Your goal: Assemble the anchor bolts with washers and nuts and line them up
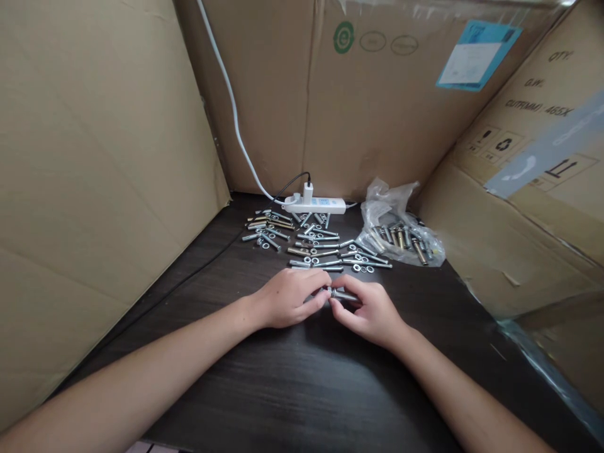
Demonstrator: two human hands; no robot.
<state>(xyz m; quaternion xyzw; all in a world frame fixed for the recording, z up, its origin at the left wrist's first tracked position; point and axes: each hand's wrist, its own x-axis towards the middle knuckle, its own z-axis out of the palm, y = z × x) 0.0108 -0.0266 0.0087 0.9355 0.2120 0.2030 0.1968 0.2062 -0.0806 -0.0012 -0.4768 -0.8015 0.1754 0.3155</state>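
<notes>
Between my two hands is a metal expansion bolt [346,295], lying roughly level just above the dark table. My left hand [295,296] is closed, thumb and fingertips pinching the nut end. The shaft and sleeve side is gripped by my right hand [372,308], whose fingers hide part of it. Just beyond my hands lie loose bolts [325,246], sleeves [299,251], nuts and washers [363,268] in several small groups. Some parts have a yellowish finish, others are silver.
A clear plastic bag [389,201] with more bolts lies at the right back. Behind the loose parts stands a white power strip [325,205] with a plug and cables. A black cable [198,270] crosses the table's left side. Cardboard boxes [264,94] wall in the back and both sides.
</notes>
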